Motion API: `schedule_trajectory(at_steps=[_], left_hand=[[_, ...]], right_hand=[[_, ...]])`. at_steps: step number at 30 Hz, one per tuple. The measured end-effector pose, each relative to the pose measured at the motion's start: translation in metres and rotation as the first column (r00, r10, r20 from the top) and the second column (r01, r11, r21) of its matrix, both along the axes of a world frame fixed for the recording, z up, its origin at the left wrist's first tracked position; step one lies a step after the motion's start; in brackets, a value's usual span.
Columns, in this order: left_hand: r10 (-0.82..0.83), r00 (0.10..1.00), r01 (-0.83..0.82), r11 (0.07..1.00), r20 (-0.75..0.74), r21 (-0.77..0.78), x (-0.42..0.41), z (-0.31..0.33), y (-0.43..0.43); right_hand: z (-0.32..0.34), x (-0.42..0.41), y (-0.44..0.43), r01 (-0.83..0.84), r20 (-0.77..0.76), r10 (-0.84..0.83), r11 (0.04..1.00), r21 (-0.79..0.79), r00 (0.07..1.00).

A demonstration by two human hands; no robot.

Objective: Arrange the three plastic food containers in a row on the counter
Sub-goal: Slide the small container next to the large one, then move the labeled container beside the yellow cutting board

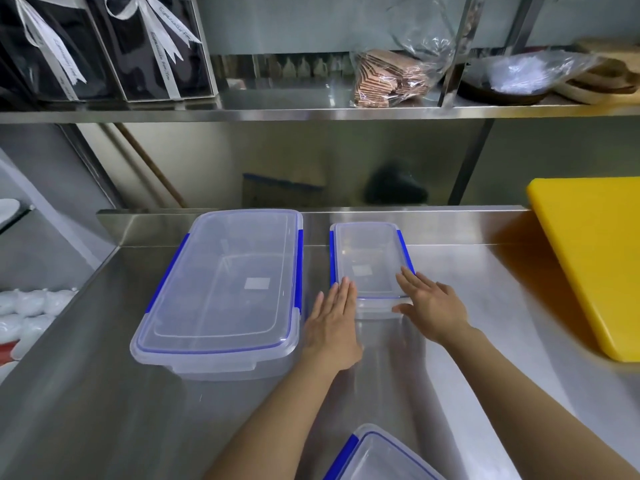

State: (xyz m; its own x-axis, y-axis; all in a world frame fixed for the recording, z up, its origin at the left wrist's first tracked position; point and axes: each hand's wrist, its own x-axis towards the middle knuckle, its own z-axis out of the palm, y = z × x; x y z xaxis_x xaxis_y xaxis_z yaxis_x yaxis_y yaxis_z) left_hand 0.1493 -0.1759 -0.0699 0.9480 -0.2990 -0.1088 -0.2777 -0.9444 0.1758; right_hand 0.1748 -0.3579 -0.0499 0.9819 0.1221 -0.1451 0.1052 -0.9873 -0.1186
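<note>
Third container sat nearest, cut by bottom edge, on steel bench. Large container lay left, lid on. Left hand flat, fingers pressed together, against small container near-left corner. Right hand at near-right corner, fingers extended along its side, thumb on front edge. Yellow board leaned far right.

On the bench, the large container sits left, the small container to its right, apart, both at the far edge. A third container lies at the near edge. A cutting board lies at far right. The shelf runs above, behind.
</note>
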Motion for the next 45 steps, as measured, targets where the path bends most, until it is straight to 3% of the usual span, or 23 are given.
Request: schedule_trajectory(at_steps=[3,6,9,14,18,21,25,27,29,31,34,37,40,41,42,44,45], left_hand=[[0.009,0.998,-0.009,1.000,-0.060,0.003,-0.003,0.007,-0.001],[0.013,0.997,-0.020,0.995,-0.071,-0.098,-0.015,0.017,0.001],[0.036,0.993,-0.064,0.961,-0.110,-0.267,-0.037,0.031,0.005],[0.064,0.925,-0.272,0.799,-0.374,-0.536,-0.072,0.044,0.020],[-0.005,0.846,-0.364,0.727,-0.534,-0.583,-0.101,0.045,0.035],[-0.019,0.822,-0.413,0.668,-0.569,-0.619,-0.122,0.042,0.044],[-0.050,0.782,-0.473,0.601,-0.621,-0.644,-0.147,0.032,0.051],[-0.080,0.736,-0.507,0.592,-0.672,-0.627,-0.157,0.031,0.052],[-0.120,0.669,-0.557,0.572,-0.734,-0.601,-0.166,0.030,0.052],[-0.160,0.620,-0.603,0.529,-0.768,-0.597,-0.172,0.027,0.052],[-0.114,0.634,-0.653,0.451,-0.765,-0.608,-0.179,0.022,0.049],[-0.014,0.643,-0.726,0.308,-0.766,-0.615,-0.188,0.014,0.036],[0.111,0.652,-0.756,0.170,-0.750,-0.632,-0.196,0.008,0.016],[0.179,0.676,-0.737,0.171,-0.715,-0.654,-0.198,0.009,0.011],[0.272,0.718,-0.695,0.234,-0.640,-0.680,-0.200,0.012,0.007],[0.417,0.823,-0.564,0.509,-0.387,-0.650,-0.203,0.021,0.006],[0.401,0.873,-0.485,0.646,-0.279,-0.590,-0.204,0.026,0.009]], right_hand=[[0.002,-0.004,0.007,0.040,0.008,-0.039,0.996,-0.078,0.999],[0.004,-0.017,0.010,0.082,0.024,-0.081,0.994,-0.078,0.996],[0.007,-0.036,0.007,0.158,0.081,-0.164,0.985,0.071,0.983],[0.026,-0.076,0.004,0.235,0.074,-0.268,0.926,0.295,0.961],[0.038,-0.111,0.002,0.296,-0.077,-0.292,0.851,0.434,0.953],[0.048,-0.142,0.001,0.329,-0.295,-0.205,0.814,0.478,0.933],[0.055,-0.180,-0.005,0.364,-0.667,-0.075,0.880,0.306,0.742],[0.056,-0.193,-0.007,0.322,-0.771,-0.016,0.914,0.247,0.637],[0.054,-0.202,-0.007,0.321,-0.805,0.029,0.908,0.269,0.593],[0.049,-0.207,-0.010,0.334,-0.783,0.056,0.884,0.328,0.619],[0.041,-0.211,-0.014,0.385,-0.687,0.026,0.813,0.438,0.726],[0.030,-0.209,-0.015,0.453,-0.508,-0.159,0.716,0.531,0.847],[0.016,-0.209,-0.011,0.479,-0.345,-0.333,0.650,0.590,0.877],[0.012,-0.210,-0.009,0.479,-0.310,-0.366,0.632,0.610,0.877],[0.010,-0.212,-0.008,0.474,-0.289,-0.381,0.621,0.624,0.879],[0.011,-0.218,-0.008,0.445,-0.273,-0.354,0.638,0.628,0.894],[0.014,-0.221,-0.009,0.424,-0.280,-0.318,0.665,0.615,0.906]])
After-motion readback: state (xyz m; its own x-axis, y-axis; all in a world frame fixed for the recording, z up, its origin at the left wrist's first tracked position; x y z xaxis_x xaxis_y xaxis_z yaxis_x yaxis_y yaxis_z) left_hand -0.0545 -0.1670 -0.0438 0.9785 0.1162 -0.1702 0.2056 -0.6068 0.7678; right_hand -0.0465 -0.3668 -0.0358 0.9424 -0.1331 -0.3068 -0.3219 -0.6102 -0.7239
